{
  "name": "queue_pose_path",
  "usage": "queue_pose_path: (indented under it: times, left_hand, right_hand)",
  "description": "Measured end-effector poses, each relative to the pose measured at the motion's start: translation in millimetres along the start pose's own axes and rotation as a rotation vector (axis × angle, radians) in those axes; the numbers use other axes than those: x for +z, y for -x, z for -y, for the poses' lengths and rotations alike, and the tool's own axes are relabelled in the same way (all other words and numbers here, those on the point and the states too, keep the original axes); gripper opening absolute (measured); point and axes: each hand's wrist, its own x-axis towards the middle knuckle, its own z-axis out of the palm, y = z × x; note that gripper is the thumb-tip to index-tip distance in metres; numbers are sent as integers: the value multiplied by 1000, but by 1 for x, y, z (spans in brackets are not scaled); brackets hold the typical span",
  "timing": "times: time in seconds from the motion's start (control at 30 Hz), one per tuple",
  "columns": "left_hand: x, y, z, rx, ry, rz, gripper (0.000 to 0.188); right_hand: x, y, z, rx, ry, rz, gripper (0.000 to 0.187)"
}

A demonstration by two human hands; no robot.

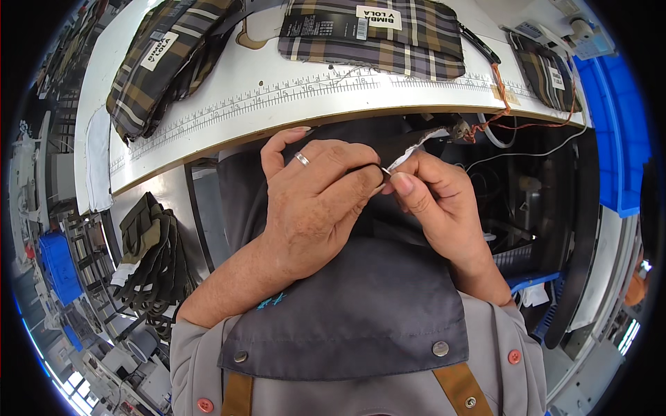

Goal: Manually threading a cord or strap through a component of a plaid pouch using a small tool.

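Observation:
My left hand [312, 187], a ring on one finger, is closed with thumb and fingertips pinched together over my lap. Its tips meet those of my right hand [447, 208], whose thumb and index finger pinch a narrow white strip [411, 154]. The strip runs up from between the fingertips toward the table edge, along a dark piece of cloth. My left fingertips grip its lower end; the exact pinch point is partly hidden. A dark grey apron [347, 312] lies under both hands.
On the white table [277, 104] with a printed ruler lie plaid pieces [374, 59] with tags. Thread snips [479, 43] hang on an orange cord [501, 90]. Dark olive pieces [152, 249] hang at left. A blue bin [617, 132] stands at right.

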Motion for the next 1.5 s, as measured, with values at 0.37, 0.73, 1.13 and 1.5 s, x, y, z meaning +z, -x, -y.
queue_pose_path:
  times: [0.37,0.73,1.13,1.5]
  left_hand:
    - [-3,0,2,-49,47,-26,13]
    - [-11,-2,7,-193,161,48,20]
    - [-2,-6,7,-198,257,74,6]
    - [-2,-4,3,-81,74,-35,6]
  right_hand:
    - [-12,-8,6,-457,566,-157,19]
    - [-7,-10,1,-415,433,-296,11]
    - [2,-6,0,-483,139,-372,42]
    - [7,0,7,-212,138,-91,20]
